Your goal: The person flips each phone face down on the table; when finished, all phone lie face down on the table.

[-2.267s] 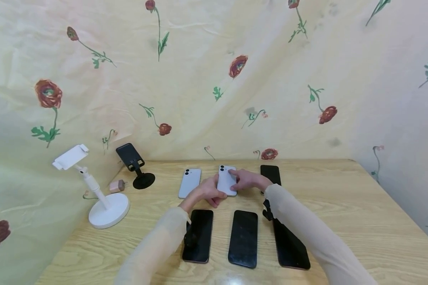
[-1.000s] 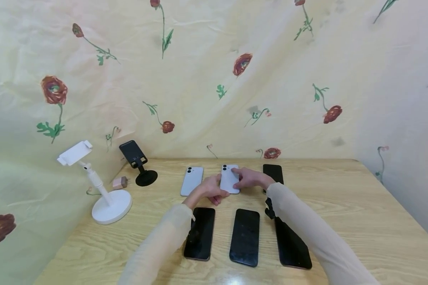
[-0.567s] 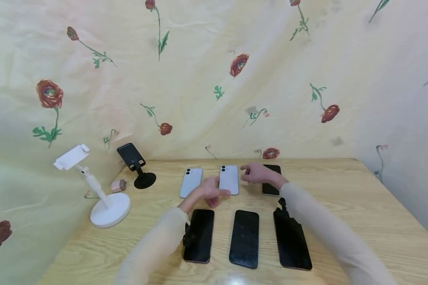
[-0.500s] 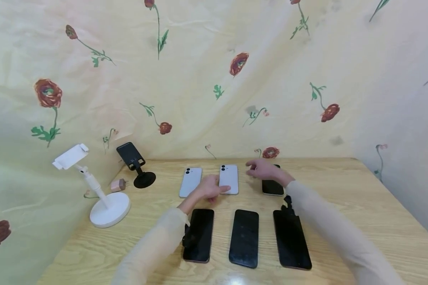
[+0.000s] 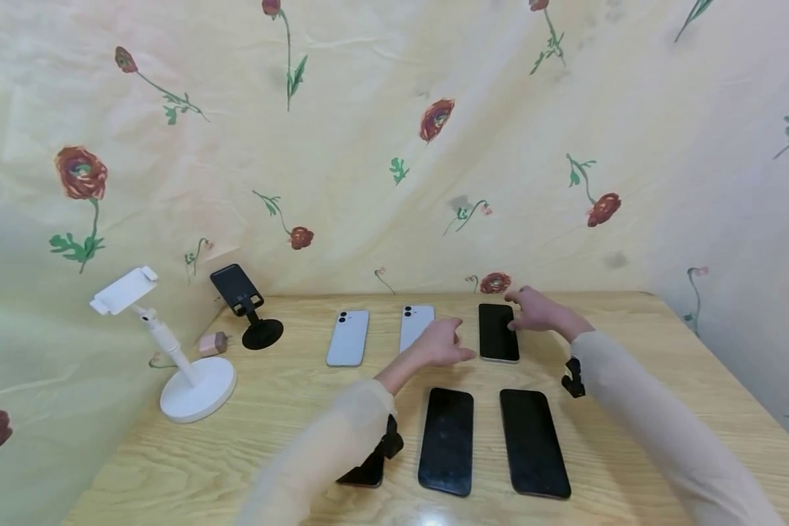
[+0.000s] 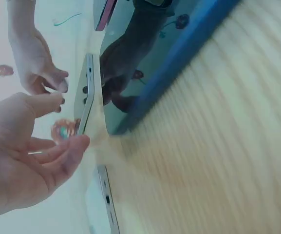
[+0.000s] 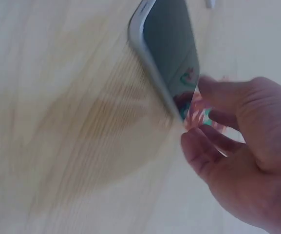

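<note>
**Both hands shifted right, off the white phone and toward the black one**

Both hands had left the middle white phone, which they held between them earlier, and moved right along the back row. That phone lay flat on the desk, camera side up. The right hand sat at the far right edge of the black phone in the back row, fingers loosely bent; whether they touched the phone could not be told from the head view. The left hand hovered between the white phone and the black one, fingers spread and relaxed, gripping nothing.

Around them lay a second white phone to the left and, in the front row, two black phones screen up — a third was mostly hidden under the left sleeve. At the desk's left end stood a white phone stand, a black phone stand and a small pink charger between them. A flowered cloth hung behind.

The left wrist view showed what the head view could not: the left hand open just beside the black phone's edge, apart from it. The right wrist view, blurred, showed the right hand with fingertips at the phone's corner — contact uncertain.
</note>
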